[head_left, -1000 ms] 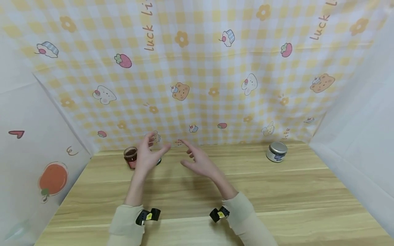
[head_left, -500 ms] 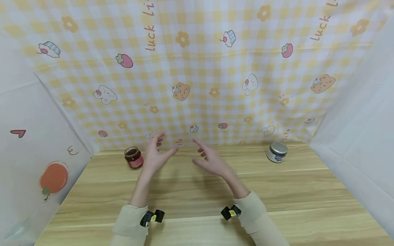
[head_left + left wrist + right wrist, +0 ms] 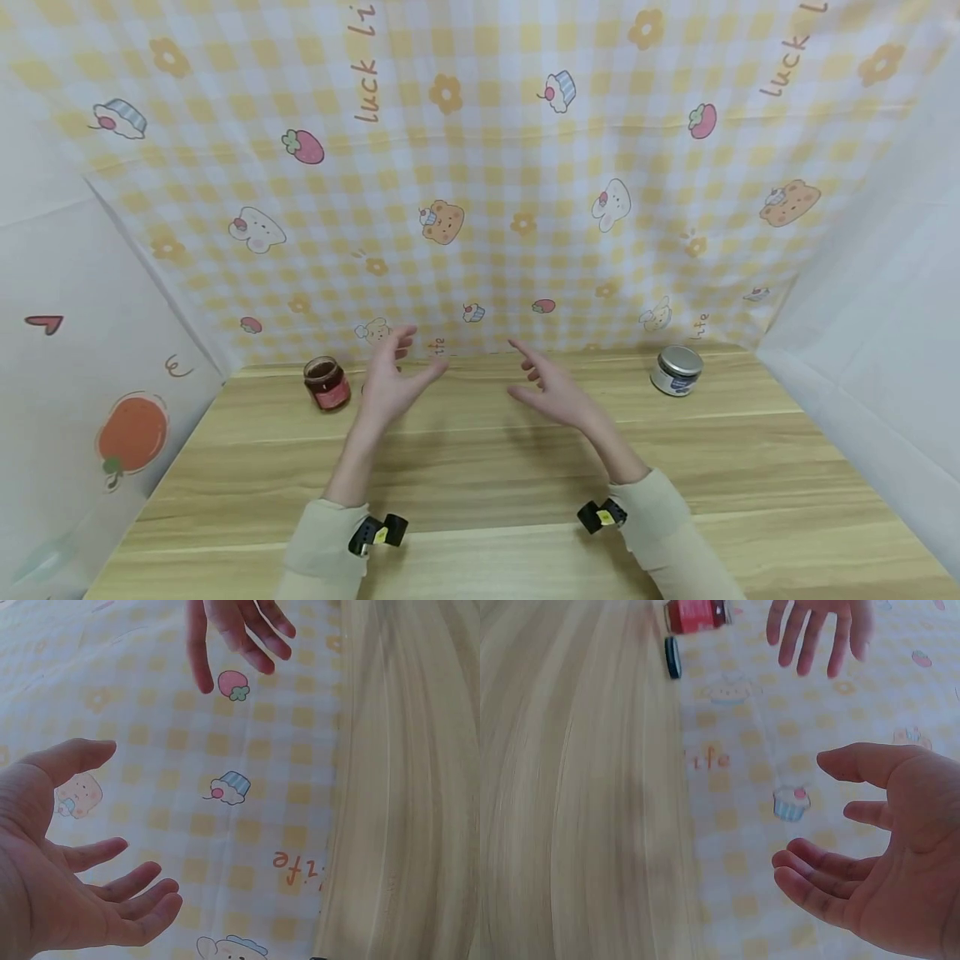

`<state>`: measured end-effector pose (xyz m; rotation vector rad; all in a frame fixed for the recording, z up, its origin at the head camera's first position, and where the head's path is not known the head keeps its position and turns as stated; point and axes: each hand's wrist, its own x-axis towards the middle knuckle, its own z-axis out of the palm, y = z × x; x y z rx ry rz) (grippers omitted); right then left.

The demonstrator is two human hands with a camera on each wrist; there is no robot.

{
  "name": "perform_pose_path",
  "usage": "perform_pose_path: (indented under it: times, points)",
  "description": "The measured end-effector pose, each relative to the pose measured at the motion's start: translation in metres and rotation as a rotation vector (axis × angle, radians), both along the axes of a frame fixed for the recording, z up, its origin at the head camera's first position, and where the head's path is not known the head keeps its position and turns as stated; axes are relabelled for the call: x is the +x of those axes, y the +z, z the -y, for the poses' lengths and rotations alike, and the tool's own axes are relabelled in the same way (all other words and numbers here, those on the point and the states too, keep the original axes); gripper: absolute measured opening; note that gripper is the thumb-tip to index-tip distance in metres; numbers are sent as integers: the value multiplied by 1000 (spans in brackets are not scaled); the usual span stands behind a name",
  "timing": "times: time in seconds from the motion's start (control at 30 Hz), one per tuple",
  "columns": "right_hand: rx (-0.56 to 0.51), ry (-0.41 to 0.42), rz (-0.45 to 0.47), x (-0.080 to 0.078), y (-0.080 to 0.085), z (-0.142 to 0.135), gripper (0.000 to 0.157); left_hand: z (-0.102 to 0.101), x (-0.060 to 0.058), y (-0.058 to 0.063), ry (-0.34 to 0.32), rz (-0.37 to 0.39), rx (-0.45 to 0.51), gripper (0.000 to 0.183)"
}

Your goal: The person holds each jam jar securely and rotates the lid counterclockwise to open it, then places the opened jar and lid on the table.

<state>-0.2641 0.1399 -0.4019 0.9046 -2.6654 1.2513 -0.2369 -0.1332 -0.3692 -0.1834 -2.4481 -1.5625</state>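
Observation:
Both hands hover above the wooden table (image 3: 480,467), palms facing one another with a wide gap between them. My left hand (image 3: 390,387) has its fingers spread and loosely bent, holding nothing. To its left stands a lidless glass jar (image 3: 327,390) with dark red contents and a red label. A dark round lid (image 3: 673,658) lies beside that jar in the right wrist view; in the head view my left hand mostly hides it. My right hand (image 3: 555,392) is likewise relaxed and holds nothing. Farther right is a lidded jar (image 3: 677,372) with a silver top and white-and-blue label.
A yellow checked cloth (image 3: 487,167) with cartoon prints hangs behind the table's back edge. White cloth sides (image 3: 60,267) enclose the left and right. A small black camera is strapped to each wrist.
My hands have drawn apart: the right one has moved clearly to the right, the left one slightly right. The red-labelled jar, earlier partly covered by the left hand, now shows fully.

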Motion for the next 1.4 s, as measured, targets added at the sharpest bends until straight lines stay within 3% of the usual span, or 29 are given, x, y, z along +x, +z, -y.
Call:
perform_pose_path:
  times: [0.33,0.53,0.73,1.03,1.4]
  points:
    - [-20,-52,-33,-3,13,-27,73,-10,0,-4,-19,12,-8,77]
    - [-20,-91,-43,-4,21,-41,70,-15,-3,-11,-58,-24,10,74]
    - [-7,-135,-46,-7,28,-54,69,-21,-7,-15,-46,0,-8,73]
    - [36,-185,-24,-7,36,-75,67,-33,-10,-15,-53,-5,14,72]
    - [135,-310,-35,-10,38,-94,69,-54,-11,-14,-78,21,46,71]
